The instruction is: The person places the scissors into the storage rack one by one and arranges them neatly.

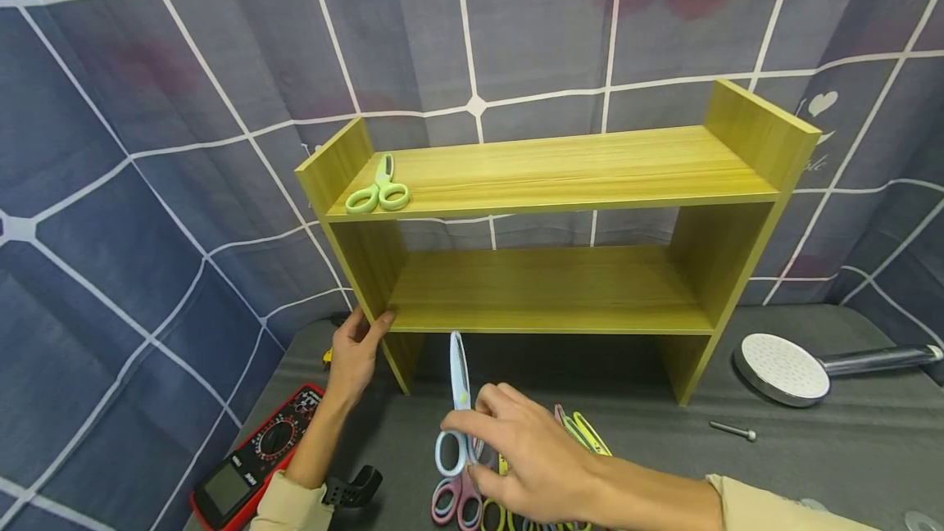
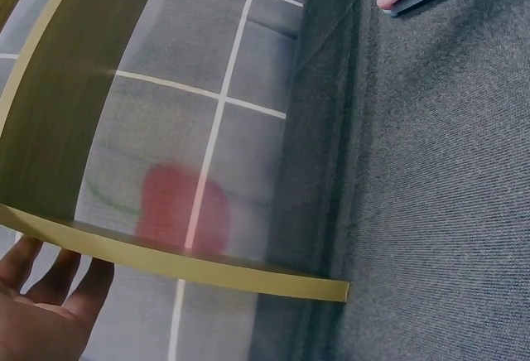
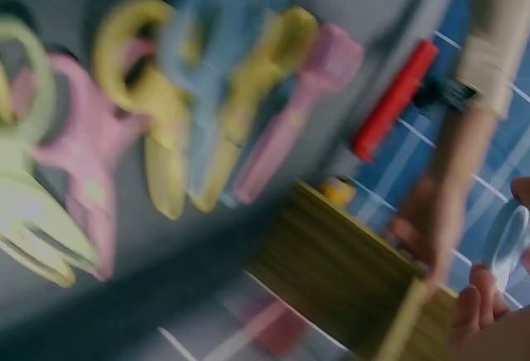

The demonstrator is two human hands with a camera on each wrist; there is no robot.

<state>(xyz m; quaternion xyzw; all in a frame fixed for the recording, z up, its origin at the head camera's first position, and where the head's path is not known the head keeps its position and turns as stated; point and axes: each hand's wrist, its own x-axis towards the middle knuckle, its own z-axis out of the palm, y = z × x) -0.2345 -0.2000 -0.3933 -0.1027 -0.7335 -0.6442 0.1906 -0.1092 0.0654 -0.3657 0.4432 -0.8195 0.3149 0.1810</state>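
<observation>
My left hand grips the left side panel of a yellow wooden shelf, near its lower board. In the left wrist view, fingers lie against the panel's outer face; the thumb is out of sight there. Light blue scissors are pinched by my right hand near the handle, blades pointing up toward the shelf. Below that hand lies a row of scissors, partly hidden by it, with pink scissors at the left. On the top board, light green scissors rest at the left end.
A red-and-black multimeter lies left of my left forearm. Right of the shelf are a shower head and a bolt. Yellow scissors show among others in the right wrist view. A patterned curtain hangs behind.
</observation>
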